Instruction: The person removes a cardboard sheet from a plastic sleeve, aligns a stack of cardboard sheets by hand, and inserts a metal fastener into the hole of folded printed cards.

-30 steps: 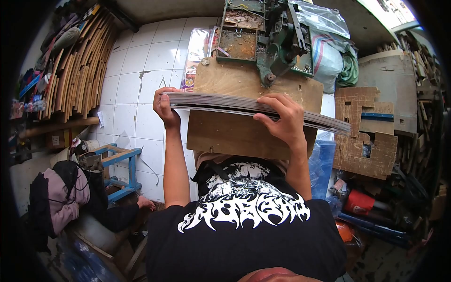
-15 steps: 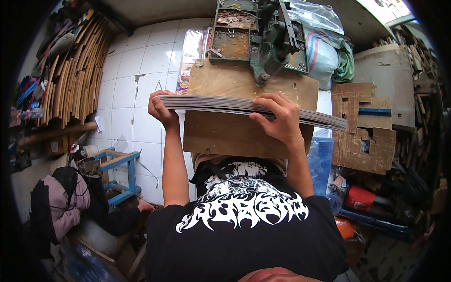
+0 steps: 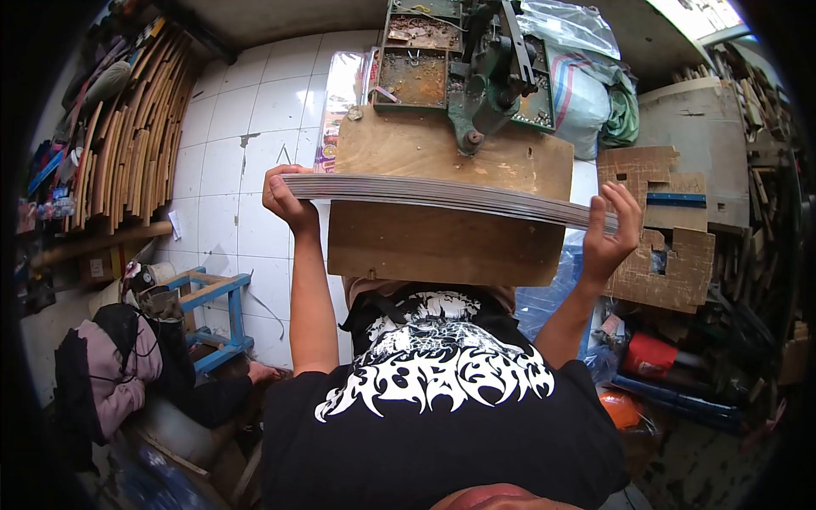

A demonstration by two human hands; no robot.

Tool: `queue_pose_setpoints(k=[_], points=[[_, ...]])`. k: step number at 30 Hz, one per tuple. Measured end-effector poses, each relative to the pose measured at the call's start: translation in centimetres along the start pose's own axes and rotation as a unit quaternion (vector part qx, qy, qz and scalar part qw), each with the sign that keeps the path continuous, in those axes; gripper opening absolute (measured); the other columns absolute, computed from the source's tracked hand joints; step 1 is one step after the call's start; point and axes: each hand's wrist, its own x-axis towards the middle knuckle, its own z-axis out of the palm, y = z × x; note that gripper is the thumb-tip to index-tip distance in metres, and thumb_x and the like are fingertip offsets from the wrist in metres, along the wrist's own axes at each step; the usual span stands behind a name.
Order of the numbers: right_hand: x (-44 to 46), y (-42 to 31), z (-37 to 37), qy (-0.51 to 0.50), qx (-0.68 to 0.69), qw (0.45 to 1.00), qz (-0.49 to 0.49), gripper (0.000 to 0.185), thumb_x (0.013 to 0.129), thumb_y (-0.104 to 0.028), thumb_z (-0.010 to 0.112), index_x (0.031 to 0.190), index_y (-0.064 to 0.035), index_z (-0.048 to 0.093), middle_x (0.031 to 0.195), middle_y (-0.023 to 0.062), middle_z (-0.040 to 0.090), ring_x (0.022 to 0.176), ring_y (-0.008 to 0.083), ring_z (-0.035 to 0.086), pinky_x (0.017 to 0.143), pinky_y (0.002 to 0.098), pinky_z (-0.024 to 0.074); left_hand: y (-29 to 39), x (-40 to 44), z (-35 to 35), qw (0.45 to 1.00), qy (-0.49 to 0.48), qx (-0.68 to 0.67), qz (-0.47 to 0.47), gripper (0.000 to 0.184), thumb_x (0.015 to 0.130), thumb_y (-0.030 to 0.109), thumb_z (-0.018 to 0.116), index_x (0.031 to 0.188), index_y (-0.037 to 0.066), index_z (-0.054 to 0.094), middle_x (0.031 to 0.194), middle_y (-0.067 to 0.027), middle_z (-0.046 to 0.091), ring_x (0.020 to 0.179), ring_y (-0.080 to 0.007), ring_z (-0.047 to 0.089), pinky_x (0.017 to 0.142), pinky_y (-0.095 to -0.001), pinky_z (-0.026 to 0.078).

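A stack of thin, flat grey sheets (image 3: 442,192) is held edge-on above a wooden board (image 3: 450,242). Its layered long edge faces me, and the sheets' material is unclear. At the left end my left hand (image 3: 291,202) is closed, thumb in front and fingers behind. My right hand (image 3: 614,231) grips the right end, its fingers curled over the corner. Beyond the stack stands a green metal hand press (image 3: 489,93) with a lever, at the far side of the board.
Green compartment trays (image 3: 411,78) with small metal bits flank the press. A blue stool frame (image 3: 217,306) and another person's hand (image 3: 262,372) are at left. Wooden boards (image 3: 136,127) lean at far left. Cut-out brown panels (image 3: 671,276) lie right, near a white sack (image 3: 578,102).
My right hand has slid from the middle of the stack out to its right end. The sheets now sit more evenly together. My left hand stays at the left end.
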Motion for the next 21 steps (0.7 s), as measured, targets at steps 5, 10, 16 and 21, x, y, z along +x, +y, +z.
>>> queue_pose_setpoints(k=[5,10,16,21], points=[[-2.8,8.1,-1.8,0.092,0.002,0.98,0.176,0.03,0.09,-0.022,0.067,0.113,-0.0015,0.066,0.114,0.0156,0.065,0.108,0.0285,0.061,0.094,0.0392,0.0466,0.0,-0.1,0.0,1.0,-0.002,-0.002,-0.002,0.042,0.097,0.034,0.036,0.082,-0.001,0.054,0.069,-0.0114,0.058,0.063,-0.0201,0.061,0.062,-0.0321,0.051],[-5.0,12.2,-1.7,0.116,0.201,0.912,0.338,0.052,0.097,-0.031,0.058,0.132,0.006,0.049,0.127,0.0215,0.056,0.115,0.0267,0.055,0.101,0.0353,0.0429,-0.2,-0.1,-0.2,1.0,-0.004,-0.009,-0.009,0.042,0.097,0.033,0.035,0.082,-0.001,0.054,0.069,-0.0115,0.058,0.063,-0.0202,0.06,0.062,-0.0324,0.051],[-5.9,14.0,-1.0,0.05,0.337,0.867,0.365,0.053,0.098,-0.035,0.054,0.133,0.0043,0.047,0.125,0.0197,0.057,0.115,0.0251,0.055,0.1,0.0385,0.0444,-0.3,0.0,-0.3,1.0,-0.006,-0.006,-0.004,0.042,0.097,0.033,0.035,0.083,-0.001,0.055,0.07,-0.0115,0.058,0.064,-0.0211,0.06,0.063,-0.033,0.051],[-5.2,12.8,0.2,0.037,0.332,0.868,0.367,0.049,0.098,-0.033,0.055,0.128,0.0051,0.051,0.122,0.019,0.059,0.11,0.024,0.058,0.093,0.0362,0.0493,-0.6,0.1,-0.6,1.0,-0.016,-0.005,-0.005,0.042,0.096,0.034,0.034,0.083,-0.001,0.055,0.071,-0.0123,0.058,0.065,-0.0216,0.06,0.064,-0.0336,0.051]])
